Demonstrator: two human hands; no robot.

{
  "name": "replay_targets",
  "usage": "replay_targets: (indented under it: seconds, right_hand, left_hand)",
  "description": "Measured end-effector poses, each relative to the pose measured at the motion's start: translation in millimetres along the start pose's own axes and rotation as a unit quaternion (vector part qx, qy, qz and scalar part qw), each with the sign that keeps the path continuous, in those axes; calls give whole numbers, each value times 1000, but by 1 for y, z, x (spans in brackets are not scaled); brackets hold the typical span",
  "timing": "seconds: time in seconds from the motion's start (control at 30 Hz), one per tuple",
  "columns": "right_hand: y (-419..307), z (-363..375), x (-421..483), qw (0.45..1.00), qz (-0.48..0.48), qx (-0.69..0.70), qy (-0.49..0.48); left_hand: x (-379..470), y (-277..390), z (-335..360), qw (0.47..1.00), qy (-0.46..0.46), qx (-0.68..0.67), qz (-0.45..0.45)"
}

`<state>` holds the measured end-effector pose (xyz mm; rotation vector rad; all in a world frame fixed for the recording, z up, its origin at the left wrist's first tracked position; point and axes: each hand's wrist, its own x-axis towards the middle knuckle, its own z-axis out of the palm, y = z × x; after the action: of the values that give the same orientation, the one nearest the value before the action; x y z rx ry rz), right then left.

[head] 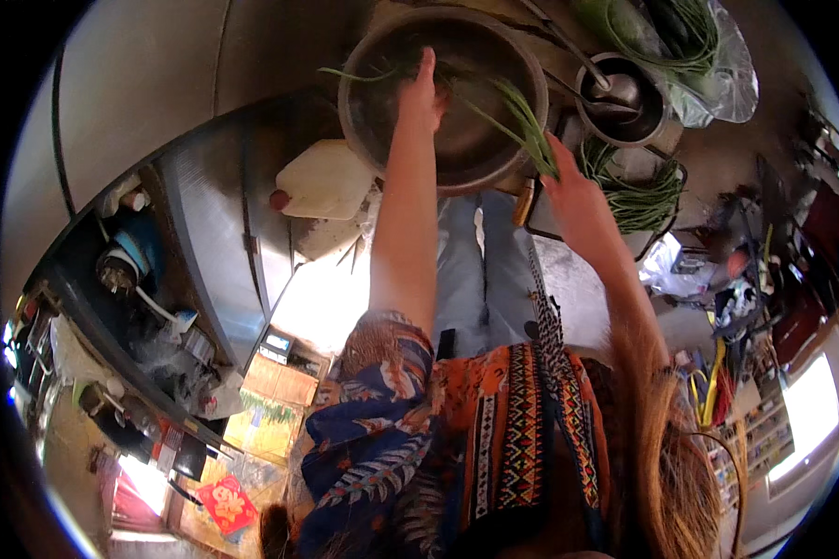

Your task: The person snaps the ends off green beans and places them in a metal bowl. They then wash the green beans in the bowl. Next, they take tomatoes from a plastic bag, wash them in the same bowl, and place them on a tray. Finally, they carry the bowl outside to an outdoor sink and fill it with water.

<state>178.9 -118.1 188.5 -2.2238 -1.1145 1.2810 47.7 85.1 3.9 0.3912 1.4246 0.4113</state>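
My right hand point(577, 192) grips a small bunch of long green beans point(524, 119) at the right rim of a wide metal basin point(359, 133). The beans' far ends reach over the basin. My left hand point(421, 98) is over the middle of the basin, thumb pointing away from me. Its fingers are partly hidden and blurred, so whether they hold anything is unclear. A thin green strand point(353, 73) pokes out past the basin's left rim. More long beans point(640, 199) lie coiled in a dark-rimmed tray point(679, 183) right of my right hand.
Behind the tray stands a metal pot point(661, 115) with a ladle point(610, 87) in it. A clear plastic bag point(734, 84) with green vegetables lies at the far right. Left of the basin is a whitish plastic jug point(332, 178) with a red cap. A wooden handle point(523, 202) sits near the basin.
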Motion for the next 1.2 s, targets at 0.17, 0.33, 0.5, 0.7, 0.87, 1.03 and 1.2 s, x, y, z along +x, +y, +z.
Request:
replay_targets:
  seconds: [0.17,0.33,0.5,0.7,0.87,1.03,1.2]
  right_hand:
    - [42,89,85,968,-31,-248,-30]
    - [18,87,73,980,-66,-181,-40]
    - [-1,62,22,998,4,-40,-40]
    - [-15,33,-16,998,57,29,-24]
    - [-28,3,-56,991,87,97,-10]
    - [-39,-16,-82,990,91,106,-11]
    - [10,18,-14,884,162,438,-26]
  left_hand:
    - [-41,-53,-19,999,28,-19,-5]
    - [-49,-76,7,925,-170,-272,-203]
    - [-3,-79,7,850,-221,-353,-321]
    - [7,-53,34,921,-112,-248,-280]
    - [45,-37,35,928,-58,-267,-254]
    - [99,-28,-11,955,-50,-279,-86]
    - [15,-5,9,993,-17,-105,-51]
